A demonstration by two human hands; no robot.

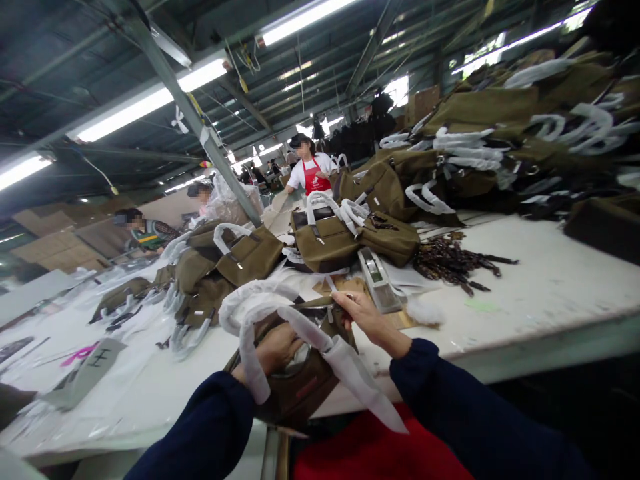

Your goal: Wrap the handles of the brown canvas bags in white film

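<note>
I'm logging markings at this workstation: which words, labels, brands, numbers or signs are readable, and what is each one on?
"H", or perhaps "工": dark strokes on the pale grey card at left.
Too small to read: white print on the bright red cloth apron.
Too blurred: the reddish patch on the nearest brown fabric bag.
Too small: pale tags on olive fabric bags behind.

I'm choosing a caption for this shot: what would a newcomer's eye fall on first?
Probably the brown bag at front centre, its handles wrapped in white, with the left hand inside it and the right hand at its zippered edge. Next, the heap of olive bags at upper right, then the red apron on a person across the table.
</note>
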